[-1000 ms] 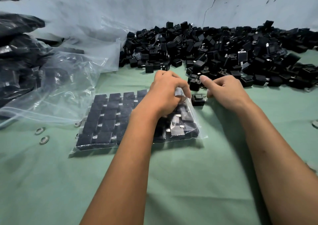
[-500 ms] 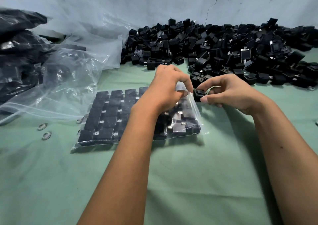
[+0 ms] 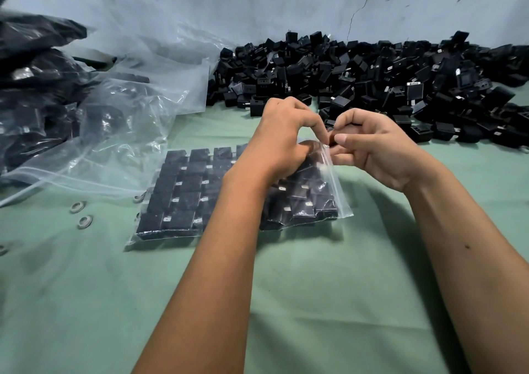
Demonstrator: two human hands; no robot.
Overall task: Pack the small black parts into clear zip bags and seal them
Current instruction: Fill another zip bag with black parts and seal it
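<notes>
Sacks point(image 3: 43, 93): at 9 to 10 o'clock, full dark bags heaped at the counter's edge.
Empties point(image 3: 123, 133): loose clear bags, slumped just right of the sacks.
Washers point(image 3: 81, 213): a few small rings on the counter point(image 3: 329, 302), at 8 o'clock of the zip bag.
Zip bag point(image 3: 183, 196): flat at centre, nearly full of parts in neat rows; its mouth faces 3 o'clock, unsealed.
Left hand point(image 3: 283, 139): fingers curled, pinching the upper lip of the mouth to hold it open.
Right hand point(image 3: 372, 147): fingers curled round one black part point(image 3: 331, 142), mostly hidden, right at the mouth.
Pile point(image 3: 386, 87): loose parts from 12 to 2 o'clock, against the wall.
Handling: parts look rigid and light, easy to pinch by the sides; the film is thin and slippery, so it is likely best taken at the stiffer zip strip.
</notes>
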